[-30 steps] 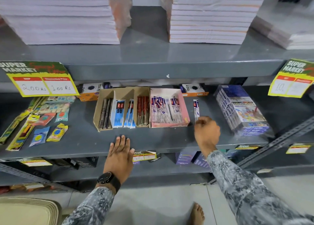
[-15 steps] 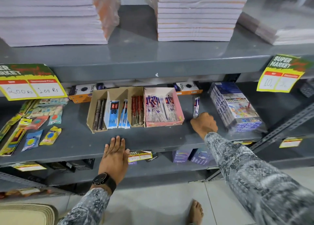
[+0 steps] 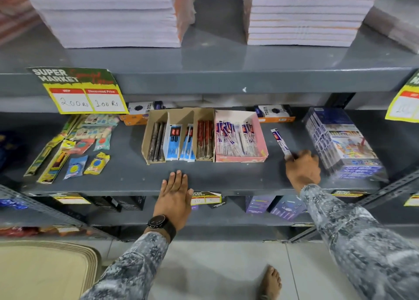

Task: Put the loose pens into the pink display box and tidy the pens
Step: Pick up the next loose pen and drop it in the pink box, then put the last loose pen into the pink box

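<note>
- Lying flat on the grey shelf, a single loose pen in a white and blue wrapper sits just to the right of the pink display box, apart from the box's right wall.
- Its long axis runs from the back of the shelf toward the front edge, slanted a little so the far end leans left toward the box and the near end leans right.
- The right hand is curled with its knuckles up, and its fingertips meet the near end of the loose pen; the fingers are bent around that end, though whether the pen is truly pinched cannot be told from above.
- The left hand is open and flat, palm down, fingers together and pointing toward the back, resting on the front edge of the shelf in front of the cardboard tray; it holds nothing.
- The pink display box stands mid-shelf, its left wall touching the cardboard tray, and is filled with wrapped pens whose long axes also run back to front, some fanned at slight angles.
- The cardboard tray's compartments hold dark pens, blue packs and red pens, all lengthwise front to back.
- A blue boxed set lies near the shelf's right end, just beside the right hand.
</note>
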